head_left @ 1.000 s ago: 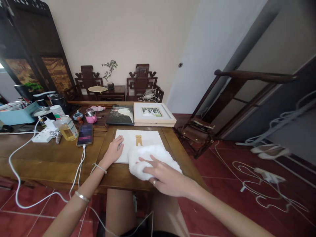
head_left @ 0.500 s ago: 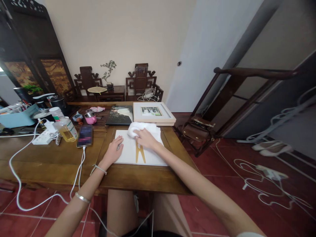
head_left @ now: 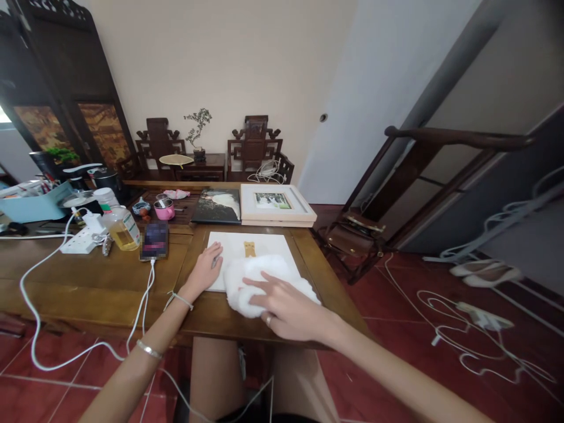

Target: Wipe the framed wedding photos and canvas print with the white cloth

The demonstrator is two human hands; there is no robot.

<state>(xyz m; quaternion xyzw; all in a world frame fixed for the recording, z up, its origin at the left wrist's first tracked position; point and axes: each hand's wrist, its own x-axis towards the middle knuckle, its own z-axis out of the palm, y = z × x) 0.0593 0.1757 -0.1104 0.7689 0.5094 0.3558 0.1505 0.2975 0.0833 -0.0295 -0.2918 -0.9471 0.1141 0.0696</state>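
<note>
A white canvas panel (head_left: 233, 245) with a small tan figure painted on it lies flat on the wooden table (head_left: 88, 276). My left hand (head_left: 203, 271) rests flat on the panel's left edge, fingers stretched out. My right hand (head_left: 282, 305) presses down on a fluffy white cloth (head_left: 258, 273) that covers the near half of the panel and its front edge. Its fingers lie spread over the cloth.
Behind the panel lie a framed photo (head_left: 275, 202) and a dark picture (head_left: 217, 205). To the left are a phone (head_left: 154, 239) on a white cable, a bottle of yellow liquid (head_left: 123, 229), a power strip (head_left: 79, 241) and a pink cup (head_left: 164, 208). Cables trail on the red floor (head_left: 476, 317) at right.
My right hand has dragged the white cloth from the far end of the panel back to its near edge. The left hand has stayed in place.
</note>
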